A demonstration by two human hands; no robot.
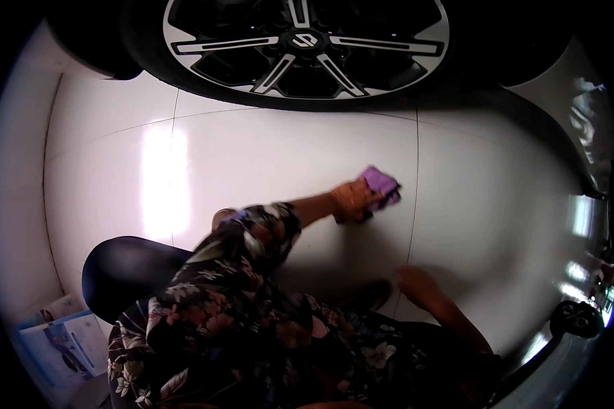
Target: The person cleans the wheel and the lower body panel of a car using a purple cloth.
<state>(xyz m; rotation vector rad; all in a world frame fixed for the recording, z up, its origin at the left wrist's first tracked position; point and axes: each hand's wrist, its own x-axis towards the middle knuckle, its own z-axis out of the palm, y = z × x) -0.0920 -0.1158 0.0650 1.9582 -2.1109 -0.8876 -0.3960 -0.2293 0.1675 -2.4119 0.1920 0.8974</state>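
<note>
My left hand [354, 199] is stretched out over the floor and grips a folded purple cloth [381, 185]. Hand and cloth are slightly blurred. My right hand [413, 284] hangs lower to the right, in shade, near my shoe [376, 295]; its fingers are too dark to make out. Beyond both hands stands a car wheel with a black and silver alloy rim [304, 40] bearing a Suzuki emblem, its black tyre [307, 104] on the floor. The cloth is apart from the tyre.
Pale glossy floor tiles [266, 153] lie between me and the wheel. Car bodywork [552, 66] curves along the right, with another vehicle's wheel [575, 318] farther down. Printed boxes or leaflets [64, 347] stand at lower left beside a pale wall [18, 204]. My dark-clothed knee [133, 276] juts out left.
</note>
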